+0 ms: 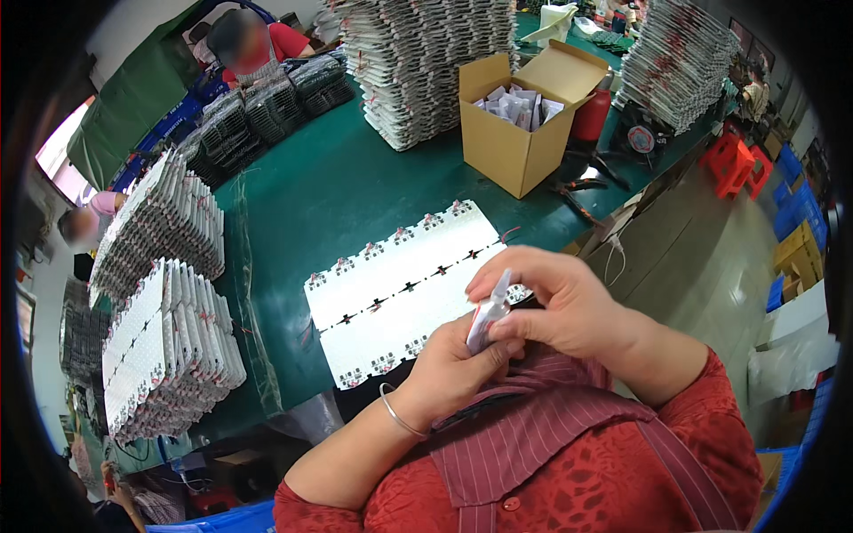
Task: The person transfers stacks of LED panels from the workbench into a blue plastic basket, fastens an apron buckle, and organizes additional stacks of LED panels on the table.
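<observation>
Close to my body, both hands hold a small whitish packet (481, 327) with a thin red line along its edge. My left hand (451, 366) grips the packet from below, fingers closed around its lower part. From the right, my right hand (569, 302) pinches the packet's upper side between thumb and fingers, where a pale flap sticks up. What is inside the packet cannot be made out. Just beyond my hands, a white panel of circuit boards (378, 277) lies flat on the green table (284, 213), with small dark parts along its edges and middle seam.
An opened cardboard box (498, 147) of small packets stands at the far right, beside pliers (582, 185) and a red container (591, 115). Tall stacks of white panels (422, 71) rise behind; more stacks (169, 355) line the left. A person (258, 44) sits across the table.
</observation>
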Demonstrator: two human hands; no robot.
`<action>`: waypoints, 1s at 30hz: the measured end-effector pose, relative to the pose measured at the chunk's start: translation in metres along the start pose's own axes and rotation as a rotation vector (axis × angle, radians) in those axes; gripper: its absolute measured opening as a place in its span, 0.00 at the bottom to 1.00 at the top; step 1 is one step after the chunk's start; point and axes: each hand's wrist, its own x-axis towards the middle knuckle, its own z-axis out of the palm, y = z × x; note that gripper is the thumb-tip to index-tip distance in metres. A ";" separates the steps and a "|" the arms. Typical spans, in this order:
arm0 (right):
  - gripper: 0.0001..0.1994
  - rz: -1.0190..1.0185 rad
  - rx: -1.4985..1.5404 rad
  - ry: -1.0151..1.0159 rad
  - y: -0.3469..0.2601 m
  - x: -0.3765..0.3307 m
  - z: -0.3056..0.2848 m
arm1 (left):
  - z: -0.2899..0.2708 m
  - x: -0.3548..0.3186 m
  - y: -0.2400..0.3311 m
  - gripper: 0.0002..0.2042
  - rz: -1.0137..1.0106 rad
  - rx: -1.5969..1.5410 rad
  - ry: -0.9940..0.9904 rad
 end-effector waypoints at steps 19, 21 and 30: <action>0.13 -0.112 -0.133 0.425 -0.063 0.053 -0.029 | -0.024 -0.017 -0.005 0.22 0.066 -0.076 0.045; 0.13 -0.235 -0.358 0.529 -0.064 0.082 -0.063 | -0.031 -0.025 -0.011 0.23 0.099 -0.011 0.077; 0.21 0.098 -1.160 0.656 0.007 0.149 -0.211 | -0.035 -0.036 -0.011 0.17 -0.002 0.077 -0.096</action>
